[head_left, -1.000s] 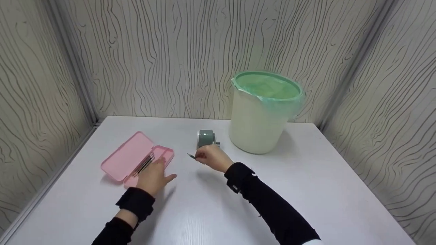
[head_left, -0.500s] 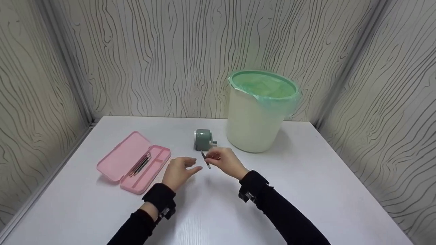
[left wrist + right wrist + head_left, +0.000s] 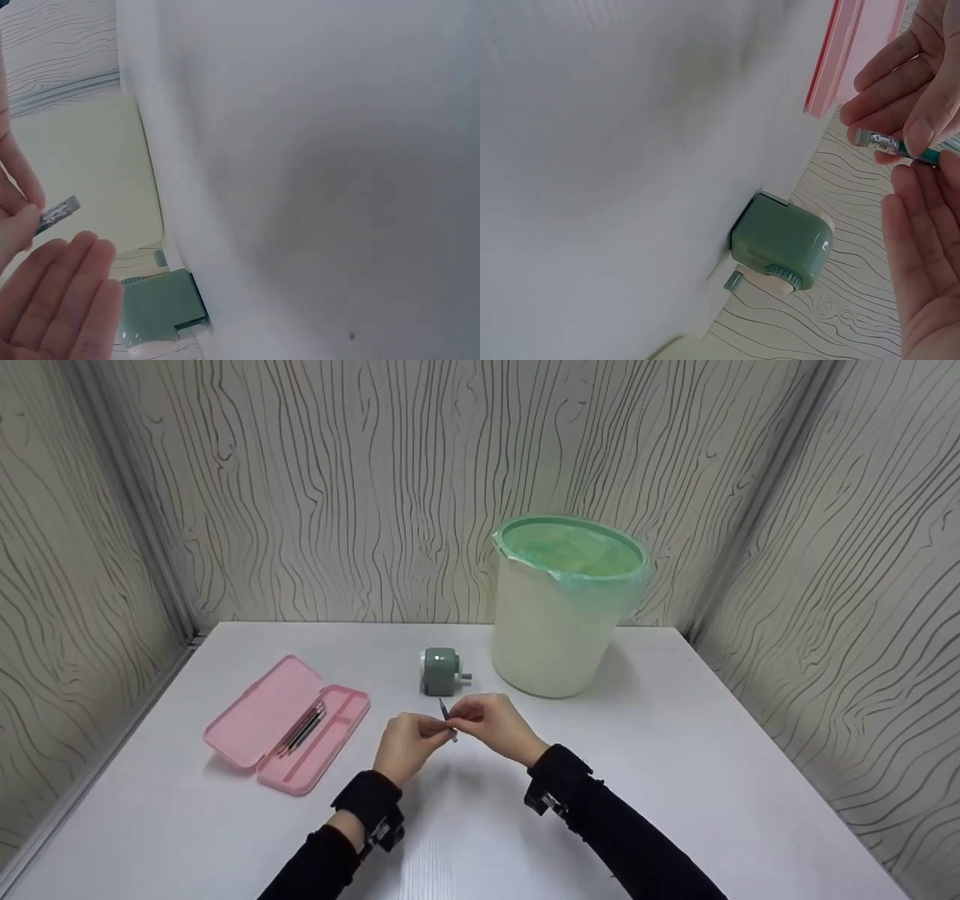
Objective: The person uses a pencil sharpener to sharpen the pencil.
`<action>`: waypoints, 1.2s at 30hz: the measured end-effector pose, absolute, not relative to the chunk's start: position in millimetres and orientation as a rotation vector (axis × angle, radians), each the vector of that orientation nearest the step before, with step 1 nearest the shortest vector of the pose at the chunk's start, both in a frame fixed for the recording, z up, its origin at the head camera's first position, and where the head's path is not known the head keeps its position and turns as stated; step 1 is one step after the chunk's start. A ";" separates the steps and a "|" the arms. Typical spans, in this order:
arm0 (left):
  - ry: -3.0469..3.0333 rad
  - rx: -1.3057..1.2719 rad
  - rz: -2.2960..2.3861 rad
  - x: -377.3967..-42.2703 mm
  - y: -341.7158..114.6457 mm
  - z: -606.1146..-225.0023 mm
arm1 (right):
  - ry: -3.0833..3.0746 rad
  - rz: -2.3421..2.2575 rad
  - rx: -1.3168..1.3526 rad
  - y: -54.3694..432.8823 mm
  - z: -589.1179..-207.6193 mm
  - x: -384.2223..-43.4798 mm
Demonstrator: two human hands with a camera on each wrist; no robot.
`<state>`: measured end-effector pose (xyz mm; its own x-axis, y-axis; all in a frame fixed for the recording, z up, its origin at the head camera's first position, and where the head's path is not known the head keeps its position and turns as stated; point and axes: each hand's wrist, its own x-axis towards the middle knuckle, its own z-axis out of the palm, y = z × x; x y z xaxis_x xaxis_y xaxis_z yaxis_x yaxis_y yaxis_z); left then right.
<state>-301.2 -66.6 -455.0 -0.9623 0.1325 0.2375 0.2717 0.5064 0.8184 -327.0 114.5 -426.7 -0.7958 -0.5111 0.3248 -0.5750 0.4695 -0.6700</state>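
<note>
A teal pencil (image 3: 928, 155) with a metal ferrule and grey eraser end is held between both hands over the table. In the head view its dark tip (image 3: 442, 706) points away, toward the sharpener. My left hand (image 3: 405, 746) pinches it near the eraser end, the thumb lying along it in the right wrist view. Meeting it from the other side, my right hand (image 3: 499, 724) pinches the pencil between thumb and fingers. Just beyond the hands stands a green crank pencil sharpener (image 3: 439, 671). To the left lies an opened pink pencil case (image 3: 330, 750) with several pencils (image 3: 303, 730) inside.
A tall pale bin (image 3: 544, 637) with a green rim and a thin green bag liner stands at the back right, beside the sharpener. Patterned panels (image 3: 360, 495) enclose the white table (image 3: 480, 840) at the back and sides.
My left hand has left the pencil case, moved right and taken hold of the pencil. My right hand has moved slightly right and toward me, turning the pencil so its tip points away.
</note>
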 end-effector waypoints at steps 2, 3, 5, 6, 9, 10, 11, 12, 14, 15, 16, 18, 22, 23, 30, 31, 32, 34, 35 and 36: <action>-2.597 -0.353 -1.458 -301.4 -65.9 -455.8 | -2.626 1.232 0.972 114.2 -426.8 -327.0; -2.596 -0.355 -1.462 -301.4 -65.6 -456.0 | -2.622 1.224 0.977 114.2 -427.0 -327.1; -2.597 -0.360 -1.460 -301.0 -65.4 -455.8 | -2.622 1.212 0.983 114.3 -427.7 -327.1; -2.596 -0.372 -1.451 -300.6 -65.5 -455.6 | -2.625 1.209 0.985 114.4 -427.9 -327.1; -2.607 -0.407 -1.403 -299.8 -66.0 -453.9 | -2.631 1.209 0.994 115.6 -428.6 -327.0; -2.617 -0.421 -1.377 -299.6 -66.2 -452.9 | -2.639 1.214 0.992 116.2 -428.7 -327.0; -2.629 -0.437 -1.346 -299.6 -66.3 -451.7 | -2.649 1.219 0.989 116.9 -428.7 -326.9; -2.645 -0.452 -1.307 -299.6 -66.5 -450.2 | -2.651 1.223 0.994 117.7 -428.6 -326.9; -2.687 -0.479 -1.208 -299.4 -66.9 -446.1 | -2.657 1.225 1.005 119.7 -427.8 -326.7; -2.703 -0.498 -1.149 -299.2 -67.2 -443.9 | -2.660 1.217 1.013 120.9 -427.1 -326.6; -2.717 -0.517 -1.087 -299.2 -67.5 -441.9 | -2.666 1.198 1.020 122.1 -426.1 -326.5; -2.738 -0.554 -0.957 -299.3 -68.3 -438.1 | -2.667 1.139 1.043 124.6 -423.6 -326.3; -2.778 -0.582 -0.678 -299.2 -69.0 -430.4 | -2.650 0.907 1.103 128.9 -417.4 -324.4; -2.790 -0.581 -0.606 -299.2 -68.7 -428.6 | -2.637 0.830 1.122 129.6 -416.0 -323.5; -2.788 -0.590 -0.166 -297.1 -60.9 -419.0 | -2.480 0.220 1.215 127.6 -414.0 -314.2; -2.771 -0.595 -0.130 -296.9 -59.3 -418.8 | -2.444 0.138 1.223 126.2 -414.2 -312.5; -2.753 -0.601 -0.103 -296.6 -57.8 -418.9 | -2.401 0.052 1.232 124.7 -415.3 -311.6; -2.722 -0.611 -0.071 -296.0 -55.1 -420.5 | -2.307 -0.096 1.245 121.7 -417.3 -310.7; -2.710 -0.619 -0.069 -295.7 -53.8 -421.6 | -2.264 -0.159 1.247 120.6 -418.5 -310.5; -2.707 -0.625 -0.067 -295.3 -52.7 -422.6 | -2.227 -0.205 1.250 119.6 -419.6 -310.7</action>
